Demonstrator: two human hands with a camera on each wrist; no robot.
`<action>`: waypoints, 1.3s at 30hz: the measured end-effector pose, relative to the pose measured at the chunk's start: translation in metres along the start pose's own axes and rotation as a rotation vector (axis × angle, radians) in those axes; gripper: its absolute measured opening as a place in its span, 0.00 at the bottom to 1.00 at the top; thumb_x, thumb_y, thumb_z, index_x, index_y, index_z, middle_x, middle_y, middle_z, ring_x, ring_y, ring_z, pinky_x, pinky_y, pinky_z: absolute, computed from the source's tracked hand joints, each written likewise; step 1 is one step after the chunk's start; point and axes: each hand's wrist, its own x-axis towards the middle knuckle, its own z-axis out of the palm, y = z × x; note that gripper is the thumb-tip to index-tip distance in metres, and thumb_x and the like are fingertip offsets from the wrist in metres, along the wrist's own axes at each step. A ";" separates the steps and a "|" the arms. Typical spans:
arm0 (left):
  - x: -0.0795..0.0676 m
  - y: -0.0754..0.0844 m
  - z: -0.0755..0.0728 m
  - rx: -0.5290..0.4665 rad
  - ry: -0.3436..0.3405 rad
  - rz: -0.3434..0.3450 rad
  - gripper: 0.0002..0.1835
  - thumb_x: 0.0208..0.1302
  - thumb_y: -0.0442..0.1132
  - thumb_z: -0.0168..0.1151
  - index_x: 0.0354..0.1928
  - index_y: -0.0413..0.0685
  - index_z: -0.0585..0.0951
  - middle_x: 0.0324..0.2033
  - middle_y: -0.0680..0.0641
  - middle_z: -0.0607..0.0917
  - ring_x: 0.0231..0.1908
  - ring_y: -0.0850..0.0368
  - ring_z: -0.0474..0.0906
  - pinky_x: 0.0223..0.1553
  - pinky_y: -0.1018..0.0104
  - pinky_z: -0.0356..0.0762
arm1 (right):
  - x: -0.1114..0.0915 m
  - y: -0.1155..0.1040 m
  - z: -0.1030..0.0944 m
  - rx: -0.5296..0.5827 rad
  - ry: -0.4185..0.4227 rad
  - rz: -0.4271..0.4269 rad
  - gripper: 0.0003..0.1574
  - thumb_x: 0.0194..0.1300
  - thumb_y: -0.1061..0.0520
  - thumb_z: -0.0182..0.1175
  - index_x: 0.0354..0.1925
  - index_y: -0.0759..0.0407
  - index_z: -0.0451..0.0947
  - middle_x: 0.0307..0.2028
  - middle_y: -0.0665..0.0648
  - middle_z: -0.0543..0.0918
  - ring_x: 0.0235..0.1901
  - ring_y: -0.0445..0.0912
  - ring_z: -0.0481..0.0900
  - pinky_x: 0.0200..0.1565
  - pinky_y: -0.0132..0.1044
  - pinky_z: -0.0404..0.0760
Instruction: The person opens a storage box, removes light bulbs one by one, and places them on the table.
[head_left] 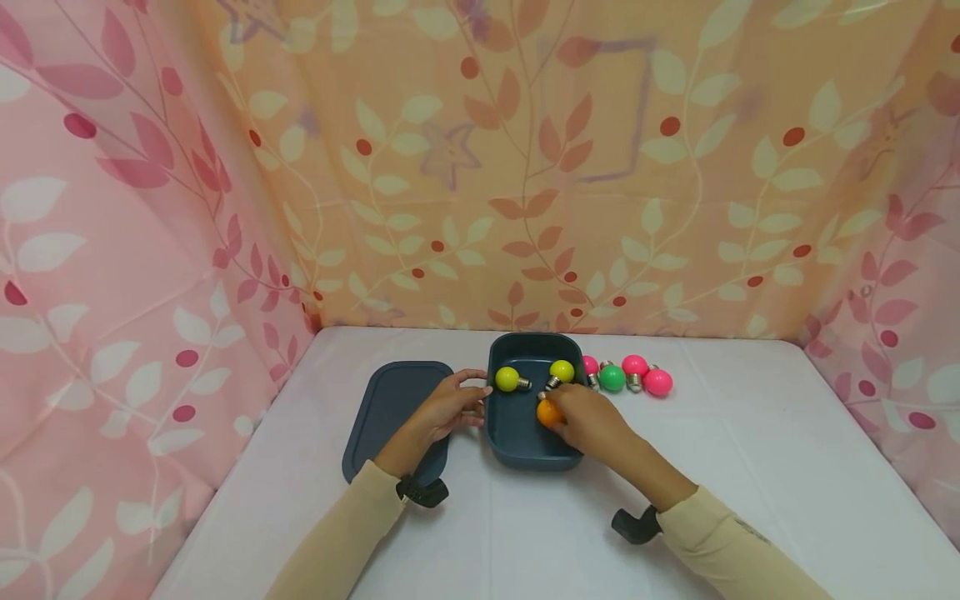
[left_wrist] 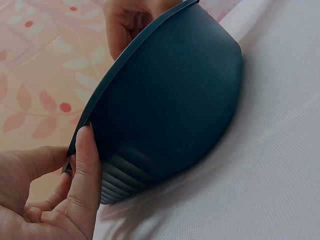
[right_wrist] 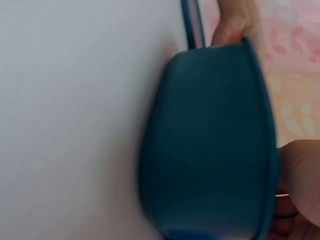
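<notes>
A dark blue-grey rectangular box (head_left: pixel 532 458) stands on the table, its top uncovered. My left hand (head_left: pixel 452 404) pinches its left rim between thumb and fingers, as the box wall (left_wrist: pixel 165 95) in the left wrist view also shows. Inside the box, my right hand (head_left: pixel 592 421) holds an orange light bulb (head_left: pixel 548 414) in its fingers. Two yellow bulbs lie in the box too, one at the left (head_left: pixel 507 379) and another at the back right (head_left: pixel 561 372). In the right wrist view the box side (right_wrist: pixel 210 140) hides the bulbs and the right fingertips.
Left of the box lies its flat lid (head_left: pixel 397 404), partly under my left forearm. Behind the right side of the box are several bulbs: pink ones (head_left: pixel 658 382) and a green bulb (head_left: pixel 612 378). White cloth covers the table (head_left: pixel 750 450); a patterned curtain (head_left: pixel 525 167) hangs behind.
</notes>
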 end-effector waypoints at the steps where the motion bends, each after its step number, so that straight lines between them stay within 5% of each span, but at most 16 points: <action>1: 0.000 0.000 0.000 -0.001 0.000 0.002 0.25 0.71 0.36 0.64 0.67 0.45 0.71 0.29 0.47 0.82 0.26 0.58 0.80 0.26 0.67 0.85 | -0.001 0.000 -0.001 0.039 0.011 0.009 0.30 0.56 0.54 0.78 0.56 0.61 0.83 0.46 0.56 0.86 0.45 0.50 0.82 0.49 0.46 0.86; 13: -0.002 0.002 0.001 0.001 -0.005 0.009 0.24 0.71 0.35 0.63 0.66 0.45 0.70 0.28 0.49 0.82 0.26 0.58 0.79 0.27 0.68 0.84 | -0.019 0.005 -0.018 0.306 0.152 -0.019 0.30 0.55 0.56 0.78 0.56 0.60 0.83 0.48 0.55 0.86 0.45 0.51 0.83 0.46 0.44 0.87; 39: -0.003 0.001 0.002 -0.007 -0.004 0.008 0.25 0.71 0.36 0.64 0.67 0.45 0.71 0.32 0.46 0.82 0.26 0.58 0.79 0.26 0.68 0.84 | -0.060 0.027 -0.036 0.349 0.233 0.049 0.29 0.54 0.57 0.79 0.55 0.59 0.84 0.42 0.52 0.87 0.39 0.49 0.81 0.33 0.31 0.82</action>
